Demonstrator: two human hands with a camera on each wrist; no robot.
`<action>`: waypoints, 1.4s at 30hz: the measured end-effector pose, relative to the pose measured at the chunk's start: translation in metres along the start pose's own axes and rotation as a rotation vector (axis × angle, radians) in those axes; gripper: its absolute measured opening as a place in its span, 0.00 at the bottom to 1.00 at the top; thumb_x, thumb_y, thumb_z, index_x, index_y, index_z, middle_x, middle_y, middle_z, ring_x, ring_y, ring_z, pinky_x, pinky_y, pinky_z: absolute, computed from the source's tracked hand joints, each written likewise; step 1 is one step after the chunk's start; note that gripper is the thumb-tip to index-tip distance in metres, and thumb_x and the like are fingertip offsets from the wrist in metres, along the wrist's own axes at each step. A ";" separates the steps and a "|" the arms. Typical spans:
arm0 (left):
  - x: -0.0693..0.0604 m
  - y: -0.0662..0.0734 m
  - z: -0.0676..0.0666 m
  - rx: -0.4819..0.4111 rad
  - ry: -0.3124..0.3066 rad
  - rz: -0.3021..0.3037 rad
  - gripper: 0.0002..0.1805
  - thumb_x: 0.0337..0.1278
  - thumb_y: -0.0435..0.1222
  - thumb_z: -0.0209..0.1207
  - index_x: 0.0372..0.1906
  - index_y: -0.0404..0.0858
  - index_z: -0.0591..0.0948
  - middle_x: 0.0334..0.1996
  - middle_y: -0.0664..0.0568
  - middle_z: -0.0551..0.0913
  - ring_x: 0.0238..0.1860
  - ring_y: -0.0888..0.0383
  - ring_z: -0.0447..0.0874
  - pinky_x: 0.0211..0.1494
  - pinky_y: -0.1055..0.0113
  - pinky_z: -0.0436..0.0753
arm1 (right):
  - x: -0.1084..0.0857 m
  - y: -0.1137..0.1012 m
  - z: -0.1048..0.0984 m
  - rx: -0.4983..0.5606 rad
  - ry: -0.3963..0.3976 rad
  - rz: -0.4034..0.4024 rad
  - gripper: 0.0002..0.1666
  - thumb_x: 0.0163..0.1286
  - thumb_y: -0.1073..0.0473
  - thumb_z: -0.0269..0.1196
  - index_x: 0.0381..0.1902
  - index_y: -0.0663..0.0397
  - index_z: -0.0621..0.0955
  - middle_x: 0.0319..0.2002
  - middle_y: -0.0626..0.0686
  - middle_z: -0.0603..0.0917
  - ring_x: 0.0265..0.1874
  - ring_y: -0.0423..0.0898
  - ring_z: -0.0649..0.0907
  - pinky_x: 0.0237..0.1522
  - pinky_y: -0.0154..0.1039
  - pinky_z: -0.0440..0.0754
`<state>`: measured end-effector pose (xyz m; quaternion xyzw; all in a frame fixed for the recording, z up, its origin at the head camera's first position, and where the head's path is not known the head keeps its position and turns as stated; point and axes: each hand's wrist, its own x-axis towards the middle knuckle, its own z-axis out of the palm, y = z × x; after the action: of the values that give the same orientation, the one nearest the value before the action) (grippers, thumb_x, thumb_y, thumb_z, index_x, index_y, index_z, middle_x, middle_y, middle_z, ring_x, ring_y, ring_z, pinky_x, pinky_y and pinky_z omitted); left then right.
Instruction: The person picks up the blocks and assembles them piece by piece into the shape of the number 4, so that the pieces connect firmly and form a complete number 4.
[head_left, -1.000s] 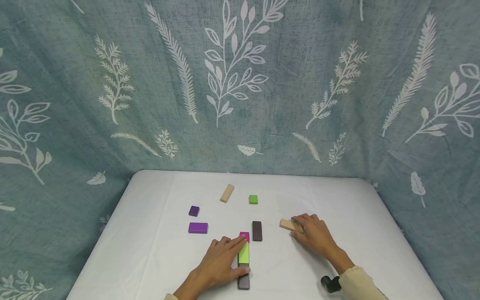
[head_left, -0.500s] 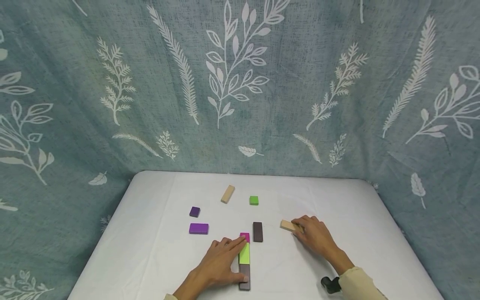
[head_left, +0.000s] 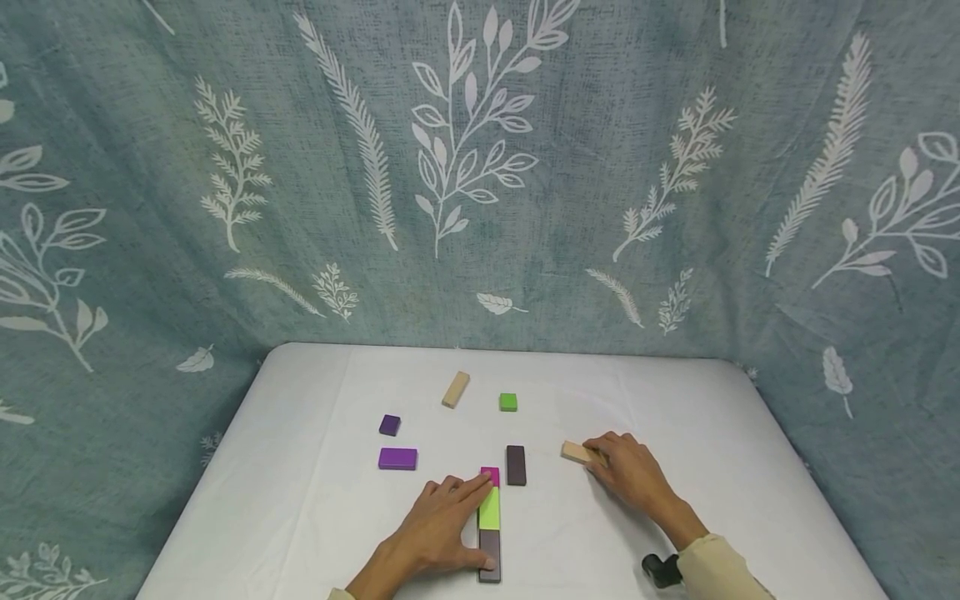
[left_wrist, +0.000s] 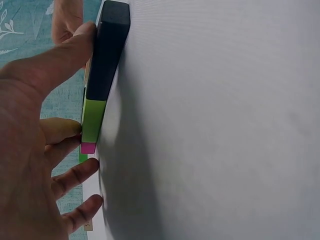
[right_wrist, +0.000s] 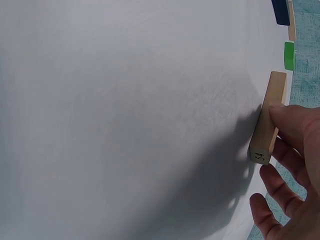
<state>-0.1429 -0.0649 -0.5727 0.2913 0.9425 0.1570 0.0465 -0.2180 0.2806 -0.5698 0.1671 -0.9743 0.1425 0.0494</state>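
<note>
Three blocks lie end to end in a column: magenta, lime green and dark grey. My left hand rests on this column from the left, its thumb on the grey block and a fingertip at the magenta one. In the left wrist view my left hand has its fingers spread along the row. My right hand holds a tan wooden block at its right end. The right wrist view shows the thumb of my right hand against the tan block, marked 54.
A dark brown block lies just right of the column. Farther back are a green square and another tan block. Purple and dark purple blocks lie left. A black object is by my right sleeve.
My left thumb has slid down the dark grey block toward its near end. My right hand remains at the tan block, almost unmoved.
</note>
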 end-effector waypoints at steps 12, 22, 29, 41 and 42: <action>0.000 -0.001 0.001 -0.007 -0.006 -0.003 0.58 0.41 0.74 0.65 0.77 0.47 0.67 0.75 0.60 0.65 0.62 0.58 0.69 0.59 0.57 0.69 | -0.002 -0.007 0.001 0.048 -0.021 0.019 0.19 0.64 0.56 0.73 0.52 0.52 0.86 0.45 0.49 0.86 0.41 0.45 0.79 0.41 0.45 0.77; 0.000 -0.001 0.001 -0.009 0.009 0.005 0.59 0.41 0.74 0.64 0.77 0.46 0.66 0.76 0.59 0.65 0.62 0.58 0.69 0.58 0.57 0.69 | -0.013 -0.027 -0.003 0.044 0.001 -0.068 0.19 0.61 0.57 0.75 0.50 0.50 0.87 0.44 0.46 0.86 0.41 0.44 0.80 0.42 0.45 0.78; 0.000 0.000 0.001 -0.020 0.001 0.000 0.58 0.42 0.72 0.65 0.77 0.47 0.66 0.76 0.60 0.64 0.62 0.58 0.69 0.58 0.57 0.69 | -0.017 -0.038 -0.004 0.065 -0.001 -0.107 0.19 0.61 0.57 0.74 0.50 0.51 0.86 0.43 0.45 0.85 0.42 0.43 0.81 0.43 0.45 0.79; 0.001 -0.001 0.002 -0.017 -0.003 -0.009 0.56 0.42 0.71 0.66 0.77 0.48 0.67 0.76 0.61 0.64 0.62 0.59 0.69 0.58 0.57 0.69 | -0.020 -0.056 -0.004 0.124 -0.066 -0.160 0.16 0.64 0.60 0.72 0.49 0.53 0.85 0.44 0.44 0.84 0.40 0.39 0.80 0.42 0.40 0.80; 0.001 -0.001 0.003 -0.015 0.000 -0.010 0.56 0.42 0.71 0.67 0.77 0.48 0.67 0.75 0.61 0.64 0.62 0.59 0.69 0.58 0.57 0.69 | -0.020 -0.058 -0.005 0.127 -0.072 -0.165 0.16 0.64 0.60 0.72 0.49 0.53 0.86 0.44 0.44 0.84 0.40 0.39 0.80 0.42 0.40 0.80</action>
<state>-0.1435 -0.0647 -0.5755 0.2865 0.9427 0.1636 0.0495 -0.1788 0.2355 -0.5531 0.2547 -0.9474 0.1933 0.0153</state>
